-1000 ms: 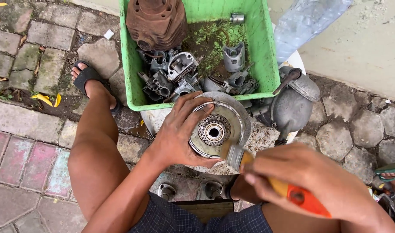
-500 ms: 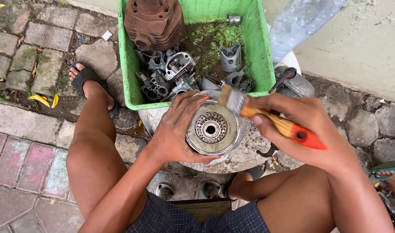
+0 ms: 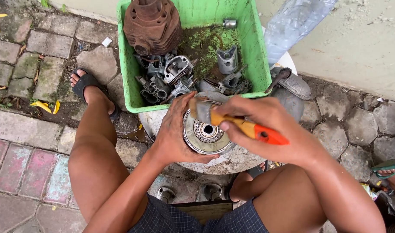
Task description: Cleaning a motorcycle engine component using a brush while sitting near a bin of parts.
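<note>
The left hand point(image 3: 173, 138) grips the round metal disc point(image 3: 206, 133) from its left edge, face up. The right hand point(image 3: 270, 125) closes around the brush point(image 3: 240, 125), whose handle runs right to left, bristles touching the disc's upper-left rim, just below the green tub point(image 3: 128, 77).

The left hand point(image 3: 176, 136) sits palm-inward at centre frame, fingers point(image 3: 180, 110) curled upward and forward in a cupped grip, thumb wrapped low along the near side. Its forearm runs back diagonally toward the lower left, passing over the left thigh. The right hand point(image 3: 270, 129) lies just right of the left hand (knuckles facing the camera), fingers folded into a closed pinch with the thumb tip pressed forward at the left edge of the fist. The right wrist is bent slightly downward; its forearm extends to the lower right corner. Both knees are raised and spread, and the left foot is planted ahead, at upper left.
</note>
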